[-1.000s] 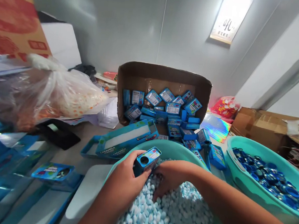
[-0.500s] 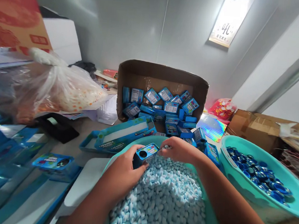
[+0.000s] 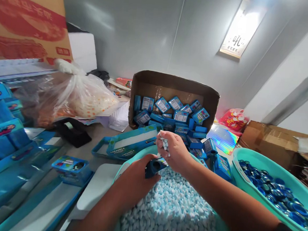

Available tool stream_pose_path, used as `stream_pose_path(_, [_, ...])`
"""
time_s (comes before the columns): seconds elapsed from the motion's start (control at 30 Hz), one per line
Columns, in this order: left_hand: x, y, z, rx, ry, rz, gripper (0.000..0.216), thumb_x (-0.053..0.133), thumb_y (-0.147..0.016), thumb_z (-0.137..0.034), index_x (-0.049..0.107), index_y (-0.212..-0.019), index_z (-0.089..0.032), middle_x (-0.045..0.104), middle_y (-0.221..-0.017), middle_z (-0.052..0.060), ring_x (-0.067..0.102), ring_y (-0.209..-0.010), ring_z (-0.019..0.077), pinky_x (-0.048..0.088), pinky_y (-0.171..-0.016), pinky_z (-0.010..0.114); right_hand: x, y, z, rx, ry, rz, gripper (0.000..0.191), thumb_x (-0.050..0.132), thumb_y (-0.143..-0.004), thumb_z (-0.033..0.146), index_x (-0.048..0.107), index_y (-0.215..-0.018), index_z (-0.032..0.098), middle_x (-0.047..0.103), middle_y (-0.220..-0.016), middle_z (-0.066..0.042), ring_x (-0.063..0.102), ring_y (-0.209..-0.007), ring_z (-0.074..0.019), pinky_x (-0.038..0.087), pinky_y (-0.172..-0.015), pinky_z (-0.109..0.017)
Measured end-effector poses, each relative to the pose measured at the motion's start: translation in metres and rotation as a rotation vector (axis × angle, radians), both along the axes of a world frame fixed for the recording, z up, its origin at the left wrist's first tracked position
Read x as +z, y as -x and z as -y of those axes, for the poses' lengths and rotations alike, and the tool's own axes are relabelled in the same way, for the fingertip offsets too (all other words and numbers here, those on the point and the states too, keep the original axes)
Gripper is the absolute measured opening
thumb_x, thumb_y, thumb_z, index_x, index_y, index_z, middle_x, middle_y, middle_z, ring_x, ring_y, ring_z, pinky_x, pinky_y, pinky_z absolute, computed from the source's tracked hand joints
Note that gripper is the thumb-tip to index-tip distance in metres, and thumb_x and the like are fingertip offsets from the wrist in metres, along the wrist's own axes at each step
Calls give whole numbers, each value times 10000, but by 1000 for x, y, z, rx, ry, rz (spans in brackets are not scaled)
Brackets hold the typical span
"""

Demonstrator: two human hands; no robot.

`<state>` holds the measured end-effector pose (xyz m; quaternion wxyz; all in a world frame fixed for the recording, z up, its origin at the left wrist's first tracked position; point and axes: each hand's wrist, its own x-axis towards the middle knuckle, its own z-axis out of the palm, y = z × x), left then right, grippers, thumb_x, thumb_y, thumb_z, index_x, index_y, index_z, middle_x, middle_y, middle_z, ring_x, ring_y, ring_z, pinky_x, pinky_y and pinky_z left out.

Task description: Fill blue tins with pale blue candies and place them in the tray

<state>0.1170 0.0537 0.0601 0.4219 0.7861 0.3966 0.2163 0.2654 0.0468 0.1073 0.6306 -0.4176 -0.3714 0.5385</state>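
L hand (image 3: 135, 180) grips the small blue tin (image 3: 155, 164) over the tablet pile (image 3: 170, 209), long axis toward 2 o'clock. R hand (image 3: 174, 151), fingers curled closed on tablets (image 3: 164, 143), is at 1 o'clock from tin, just beside.

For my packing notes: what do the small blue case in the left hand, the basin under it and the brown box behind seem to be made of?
Small blue case: glossy printed faces that catch light; painted tin or hard plastic, cannot tell which. Basin holding candies: smooth teal plastic, by its moulded rim and soft sheen. Brown box: matte cardboard, with folded flaps.
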Motion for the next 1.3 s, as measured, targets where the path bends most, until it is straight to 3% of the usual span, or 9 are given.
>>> stream_pose_path(0.2, [0,0,0,-45,3,0,350,616,-758,-253,627,-1101,-323,726,-1064,-30,667,-996,235,446,-762,311,-14,9,2,5,12,117,295,726,-728,405,620,-694,132,500,-537,44,339,-371,-32,192,-346,-169])
stream_pose_path(0.47, [5,4,6,-37,21,59,324,594,-761,-224,653,-1069,-308,738,-1015,-13,682,-992,254,431,-711,303,-16,7,10,36,25,387,349,664,-820,438,591,-653,140,567,-586,9,380,-381,-38,230,-362,-177])
stream_pose_path(0.73, [3,3,4,-39,14,21,325,607,-769,-253,643,-1090,-288,736,-1022,-1,674,-964,252,424,-712,302,-14,8,12,10,-7,405,362,666,-808,463,586,-644,150,563,-569,14,375,-381,-45,257,-386,-195])
stream_pose_path(1.13, [-1,1,4,-71,13,-1,412,597,-792,-265,609,-1203,-302,705,-1177,19,643,-1112,267,453,-859,335,-20,8,17,-58,7,392,352,685,-796,478,645,-707,140,656,-647,-27,383,-379,-45,263,-361,-185])
stream_pose_path(1.3, [8,3,6,-65,37,1,307,583,-795,-264,663,-1088,-309,707,-1125,14,653,-1063,259,467,-811,315,-21,7,16,-57,-43,409,407,681,-809,529,646,-706,137,671,-661,-44,386,-364,-50,252,-357,-196])
